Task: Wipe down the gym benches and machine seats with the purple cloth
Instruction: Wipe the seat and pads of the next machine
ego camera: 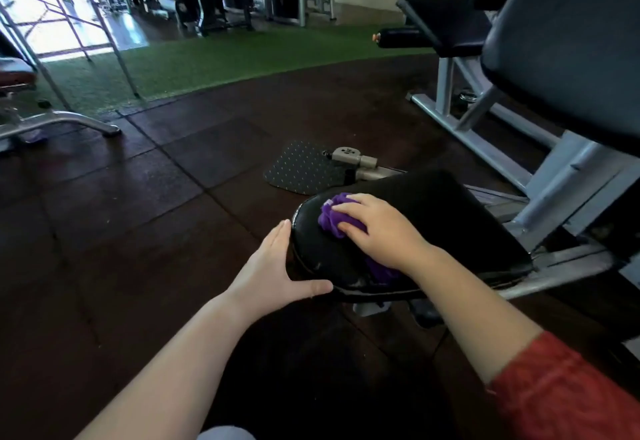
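Machine seat (433, 218): purple cloth (332, 218) is gripped, bunched, under the right hand (377, 232) for wiping; seat edge is braced by the left hand (273, 266) (fingers straight, nothing held).

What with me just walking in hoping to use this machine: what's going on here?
A person is wiping the machine's black padded seat. The right hand holds the bunched purple cloth down on the seat's top, near its rounded front end. The left hand, fingers straight, rests against the seat's left edge, as if steadying it. The dark backrest pad up to the right is not being touched.
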